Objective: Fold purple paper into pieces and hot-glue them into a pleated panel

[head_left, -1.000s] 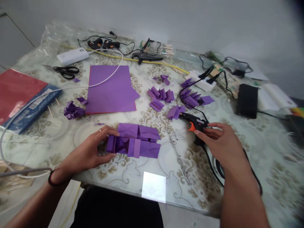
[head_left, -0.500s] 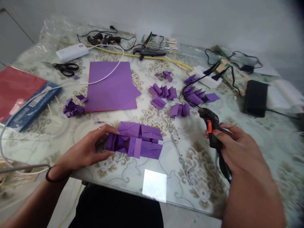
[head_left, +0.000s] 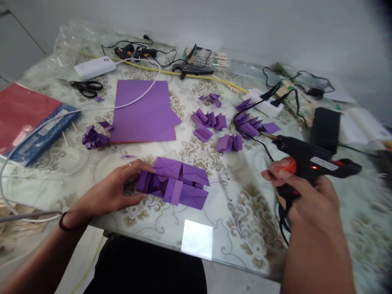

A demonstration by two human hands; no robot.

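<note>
My left hand [head_left: 122, 188] pinches the left end of a folded purple paper piece [head_left: 174, 185], made of several boxy folds and lying near the table's front edge. In my right hand [head_left: 303, 196] is a black hot glue gun [head_left: 306, 155] with an orange trigger, its fingers wrapped round the handle. A small red light glows on the gun's side, and its nozzle points left towards loose folded purple paper pieces [head_left: 249, 124]. More of these folded pieces [head_left: 211, 118] sit in the middle of the table.
Purple paper sheets [head_left: 141, 110] lie behind my left hand. Crumpled purple paper [head_left: 94, 138], scissors [head_left: 87, 87] and a packet of coloured paper [head_left: 39, 118] are to the left. At the back are a white power strip [head_left: 265, 105], more glue guns [head_left: 134, 52] and cables.
My right hand has turned the glue gun from upright and end-on to side-on, so its nozzle now points left. My left hand and the paper piece stay almost still.
</note>
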